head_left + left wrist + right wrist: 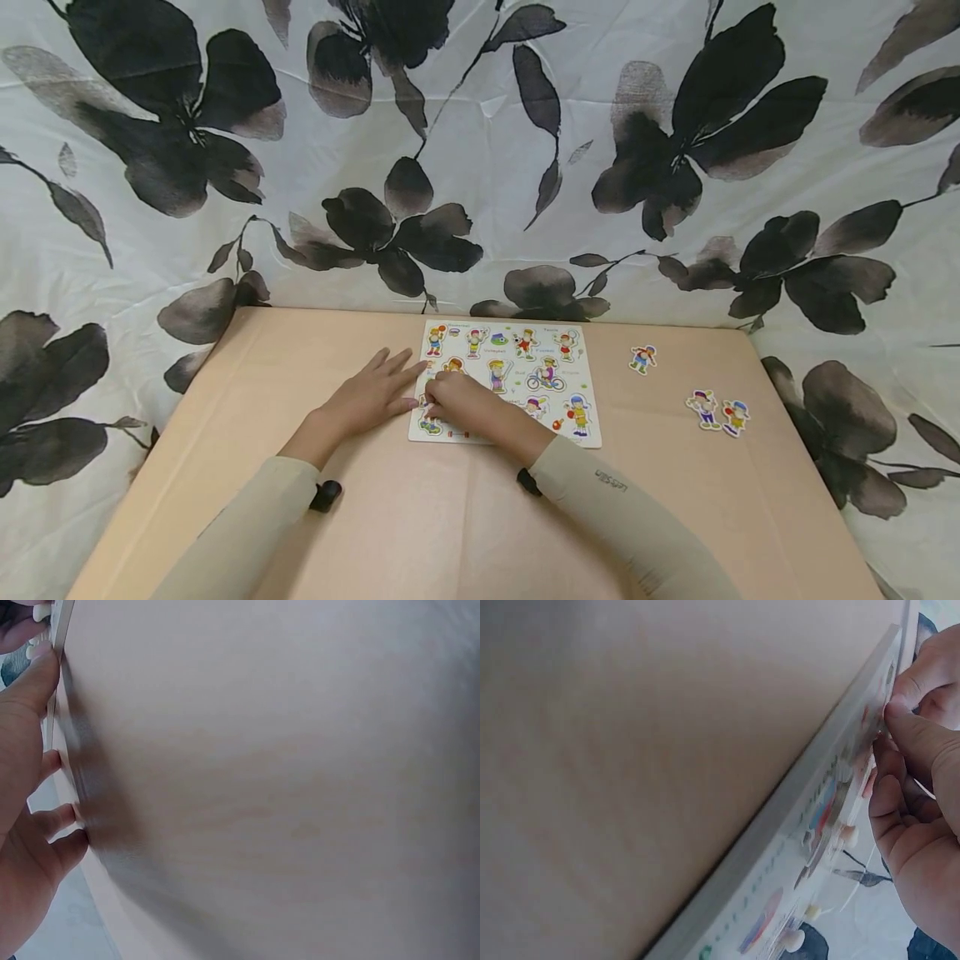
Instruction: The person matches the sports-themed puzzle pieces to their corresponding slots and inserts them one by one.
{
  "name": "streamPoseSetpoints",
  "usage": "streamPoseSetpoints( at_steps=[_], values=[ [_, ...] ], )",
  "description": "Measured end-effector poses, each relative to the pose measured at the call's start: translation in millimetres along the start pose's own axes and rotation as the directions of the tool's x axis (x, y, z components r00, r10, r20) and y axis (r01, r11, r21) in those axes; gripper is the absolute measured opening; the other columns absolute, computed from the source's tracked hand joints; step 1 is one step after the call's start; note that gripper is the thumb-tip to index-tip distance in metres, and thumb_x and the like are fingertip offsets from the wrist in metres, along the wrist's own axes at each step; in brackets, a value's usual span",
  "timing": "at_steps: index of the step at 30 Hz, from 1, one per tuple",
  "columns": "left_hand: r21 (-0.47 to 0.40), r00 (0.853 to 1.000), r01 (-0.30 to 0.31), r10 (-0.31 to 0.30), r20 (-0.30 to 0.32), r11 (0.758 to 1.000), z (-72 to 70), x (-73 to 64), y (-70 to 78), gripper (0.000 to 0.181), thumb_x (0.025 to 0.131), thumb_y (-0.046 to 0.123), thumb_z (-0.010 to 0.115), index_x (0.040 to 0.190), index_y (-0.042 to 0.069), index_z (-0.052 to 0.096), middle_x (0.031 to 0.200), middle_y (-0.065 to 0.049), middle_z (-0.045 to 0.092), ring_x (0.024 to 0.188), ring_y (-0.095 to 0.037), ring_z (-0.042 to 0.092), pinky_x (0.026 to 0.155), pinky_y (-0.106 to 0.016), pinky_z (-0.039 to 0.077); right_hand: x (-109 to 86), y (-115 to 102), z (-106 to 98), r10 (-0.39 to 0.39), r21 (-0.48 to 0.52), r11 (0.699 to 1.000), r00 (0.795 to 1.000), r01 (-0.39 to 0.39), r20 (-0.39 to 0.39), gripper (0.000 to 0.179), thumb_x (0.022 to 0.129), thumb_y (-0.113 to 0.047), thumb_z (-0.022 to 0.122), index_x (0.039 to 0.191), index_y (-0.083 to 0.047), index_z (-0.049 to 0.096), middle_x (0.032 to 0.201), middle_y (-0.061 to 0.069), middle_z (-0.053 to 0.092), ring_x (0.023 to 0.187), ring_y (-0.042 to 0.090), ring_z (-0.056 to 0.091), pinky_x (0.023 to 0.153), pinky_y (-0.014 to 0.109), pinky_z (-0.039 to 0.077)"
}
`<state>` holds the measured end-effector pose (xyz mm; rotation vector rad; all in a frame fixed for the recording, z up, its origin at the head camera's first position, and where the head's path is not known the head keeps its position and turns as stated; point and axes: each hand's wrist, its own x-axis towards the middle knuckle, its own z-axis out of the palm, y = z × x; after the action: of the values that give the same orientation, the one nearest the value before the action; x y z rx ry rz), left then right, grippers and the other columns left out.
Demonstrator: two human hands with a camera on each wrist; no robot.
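Observation:
A white peg puzzle board [465, 327] lies on the table, with cartoon sports figures in it and small pale knobs [793, 940] standing up from its face. Over the board's left part my right hand [468, 404] has its fingers curled, thumb and fingertips together low at the surface, pinching a puzzle piece that they mostly hide. My left hand [375, 392] lies spread at the board's left edge, thumb and fingertips right at it. In the left wrist view its fingers [71, 851] are parted and nearly straight.
To the right of the board lie loose puzzle pieces: one figure [642, 359] farther back, and two side by side, one in purple [705, 409] and one in yellow [736, 417]. The peach table [420, 533] ends at a floral cloth [525, 250] behind.

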<state>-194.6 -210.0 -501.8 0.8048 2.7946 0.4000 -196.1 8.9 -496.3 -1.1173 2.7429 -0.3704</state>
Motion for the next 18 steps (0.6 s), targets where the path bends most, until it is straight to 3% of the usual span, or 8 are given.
streamPoseSetpoints(
  at_steps=[10, 18],
  values=[
    [-0.019, 1.000, 0.002, -0.002, 0.002, 1.000, -1.2, 3.8, -0.1, 0.068, 0.101, 0.050, 0.063, 0.160, 0.026, 0.041, 0.168, -0.015, 0.032, 0.153, -0.054, 0.023, 0.110, -0.071, 0.041, -25.6, 12, -25, 0.058, 0.136, 0.989, 0.998, -0.055, -0.014, 0.021, 0.100, -0.020, 0.070, 0.118, -0.009, 0.073, 0.112, 0.003, 0.069, 0.096, 0.013, 0.064, 0.087, 0.027, 0.056],
    [-0.018, 1.000, 0.023, -0.022, 0.013, 1.000, -0.6, 4.8, 1.7, 0.069, 0.100, 0.051, 0.063, 0.160, 0.025, 0.041, 0.169, -0.015, 0.031, 0.154, -0.053, 0.022, 0.112, -0.071, 0.039, -60.5, 49, -36, 0.067, 0.191, 0.980, 0.992, -0.045, -0.106, 0.015, 0.097, -0.017, 0.073, 0.110, -0.008, 0.075, 0.099, 0.000, 0.067, 0.084, 0.009, 0.058, 0.078, 0.025, 0.054]
  ],
)
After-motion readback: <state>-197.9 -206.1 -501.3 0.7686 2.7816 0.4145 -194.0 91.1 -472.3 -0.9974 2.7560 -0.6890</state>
